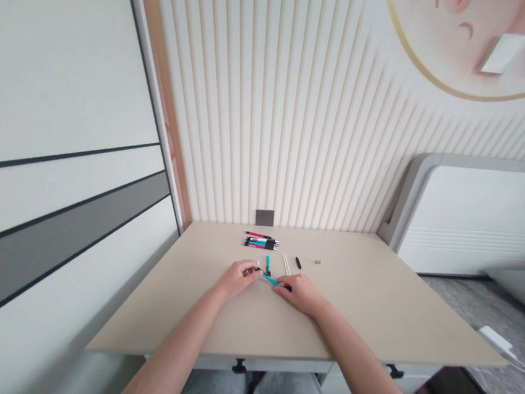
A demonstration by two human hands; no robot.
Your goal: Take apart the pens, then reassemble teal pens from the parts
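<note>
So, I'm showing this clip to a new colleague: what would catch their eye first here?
The left hand and right hand meet mid-desk, holding a teal pen part between them on the beige desk. Just beyond them lies a bundle of pens in red, black and teal. High on the right of the wall, a round mural ringed in gold stands out.

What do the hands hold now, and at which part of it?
A slim teal pen: the left hand pinches one end, and the right hand holds the other, black end. The exact finger grip is too small to tell.
</note>
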